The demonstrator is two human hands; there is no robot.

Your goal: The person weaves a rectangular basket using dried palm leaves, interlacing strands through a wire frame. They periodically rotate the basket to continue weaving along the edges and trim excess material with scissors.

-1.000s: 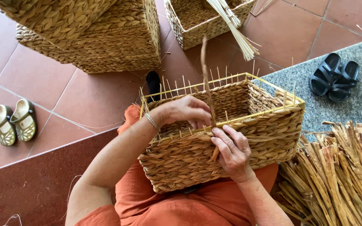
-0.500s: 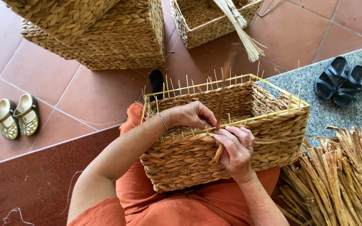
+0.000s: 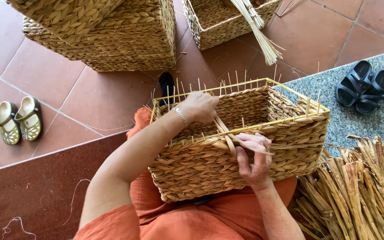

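Woven basket (image 3: 210, 166) between both hands

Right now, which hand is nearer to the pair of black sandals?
Right. The right hand grips the basket's near rim, toward the black sandals on the grey stone; the left hand is over the basket's far-left side, farther away.

Both hands' fingers (image 3: 256, 144) pinched, close together

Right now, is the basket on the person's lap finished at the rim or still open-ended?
Unfinished. The basket has thin stakes poking up above its yellow frame, and both the left hand and right hand grip a loose strand.
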